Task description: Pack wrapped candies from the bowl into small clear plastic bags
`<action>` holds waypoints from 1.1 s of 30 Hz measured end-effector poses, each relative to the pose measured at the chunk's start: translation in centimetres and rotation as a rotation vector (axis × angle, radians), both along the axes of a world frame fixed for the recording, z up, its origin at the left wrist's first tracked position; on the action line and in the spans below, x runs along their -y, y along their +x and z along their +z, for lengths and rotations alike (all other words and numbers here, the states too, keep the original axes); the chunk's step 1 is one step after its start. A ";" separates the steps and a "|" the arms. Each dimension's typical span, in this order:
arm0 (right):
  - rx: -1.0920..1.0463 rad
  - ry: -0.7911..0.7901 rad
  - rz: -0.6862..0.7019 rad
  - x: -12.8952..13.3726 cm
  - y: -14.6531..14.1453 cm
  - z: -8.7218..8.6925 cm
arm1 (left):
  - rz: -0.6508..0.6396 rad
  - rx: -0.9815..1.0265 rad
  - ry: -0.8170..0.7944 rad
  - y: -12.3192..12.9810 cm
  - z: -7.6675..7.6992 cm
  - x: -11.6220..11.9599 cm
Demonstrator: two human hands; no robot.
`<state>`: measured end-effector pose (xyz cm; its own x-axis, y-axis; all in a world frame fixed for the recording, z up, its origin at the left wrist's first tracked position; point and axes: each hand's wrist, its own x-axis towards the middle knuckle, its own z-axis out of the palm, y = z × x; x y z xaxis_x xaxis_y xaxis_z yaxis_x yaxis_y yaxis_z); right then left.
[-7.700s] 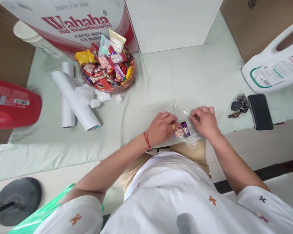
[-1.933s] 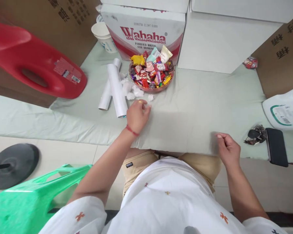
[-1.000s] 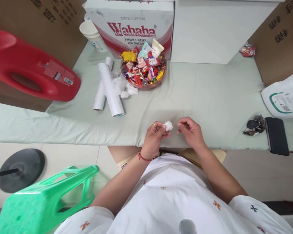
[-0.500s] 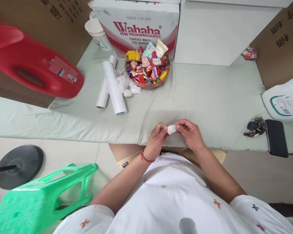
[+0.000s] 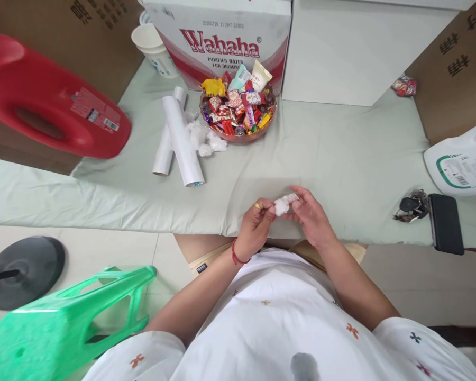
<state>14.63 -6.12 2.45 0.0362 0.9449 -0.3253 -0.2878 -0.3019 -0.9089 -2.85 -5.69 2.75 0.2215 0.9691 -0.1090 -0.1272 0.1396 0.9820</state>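
Observation:
Just over the table's front edge, my left hand (image 5: 257, 219) pinches a small white plastic-wrapped bundle (image 5: 281, 205) between thumb and fingers. A loose clear end of the wrapper sticks out toward my right hand (image 5: 311, 217). That hand is open, its fingers spread around the right side of the bundle; whether a fingertip touches the wrapper I cannot tell. What is inside the wrapping does not show. Similar white bundles (image 5: 206, 138) lie farther back, beside two white paper rolls (image 5: 182, 140) that cross each other.
A glass bowl (image 5: 241, 137) of candies stands before a Wahaha carton (image 5: 226, 32). Left are a red jug (image 5: 55, 100) and paper cups (image 5: 153, 47). On the right lie keys (image 5: 412, 205), a phone (image 5: 447, 224) and a white jug (image 5: 460, 161). A green stool (image 5: 63, 312) stands below left.
My right hand has loosened its pinch and spread its fingers. The bundle's wrapper end now extends to the right, while my left hand keeps its hold.

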 end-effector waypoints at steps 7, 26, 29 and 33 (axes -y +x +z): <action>0.427 0.186 -0.138 -0.1 0.0 0.3 | 0.113 -0.020 -0.167 0.2 -1.0 -0.3; 0.238 0.127 -0.186 0.3 2.5 1.2 | -0.077 0.313 -0.511 -0.7 -0.4 -1.1; 0.416 0.212 -0.161 1.3 2.0 1.9 | -0.015 0.202 -0.457 0.5 0.3 -1.2; 0.499 0.235 -0.098 2.1 2.1 2.7 | -0.079 0.114 -0.471 1.8 0.7 -1.5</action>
<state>16.71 -8.22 5.16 0.2230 0.9744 -0.0269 0.1782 -0.0678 -0.9817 -1.09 -4.15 3.49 0.3287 0.8001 -0.5017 -0.2015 0.5784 0.7905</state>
